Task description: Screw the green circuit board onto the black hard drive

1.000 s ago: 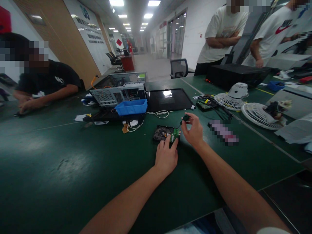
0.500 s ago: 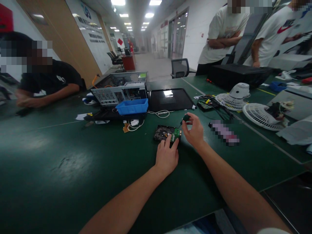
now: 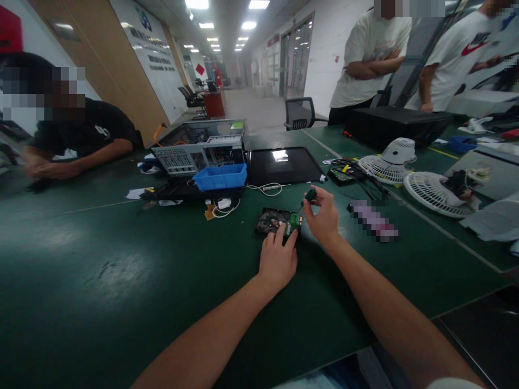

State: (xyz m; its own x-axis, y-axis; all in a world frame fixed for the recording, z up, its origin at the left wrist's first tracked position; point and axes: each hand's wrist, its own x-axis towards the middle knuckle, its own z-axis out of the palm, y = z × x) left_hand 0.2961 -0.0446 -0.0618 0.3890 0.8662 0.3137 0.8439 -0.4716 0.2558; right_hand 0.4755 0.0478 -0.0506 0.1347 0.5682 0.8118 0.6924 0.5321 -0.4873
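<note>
A hard drive (image 3: 268, 220) lies on the green table with its green circuit board (image 3: 293, 219) facing up. My left hand (image 3: 278, 258) rests at its near edge, fingers spread and their tips on the drive and board. Between the fingertips of my right hand (image 3: 324, 219) is the dark handle of a screwdriver (image 3: 310, 195). The screwdriver's thin shaft slants down to the board's right part; whether its tip sits in a screw is too small to tell.
Behind the drive are a flat black panel (image 3: 284, 166), a blue tray (image 3: 221, 177) and an opened computer case (image 3: 194, 146). White fan parts (image 3: 433, 192), cables and a blurred pinkish object (image 3: 373, 219) lie to the right. A person (image 3: 81, 129) sits at the left; two others stand at the far right.
The screwdriver handle has turned slightly in my right fingers, which have shifted a little. My left hand and the hard drive stay in place.
</note>
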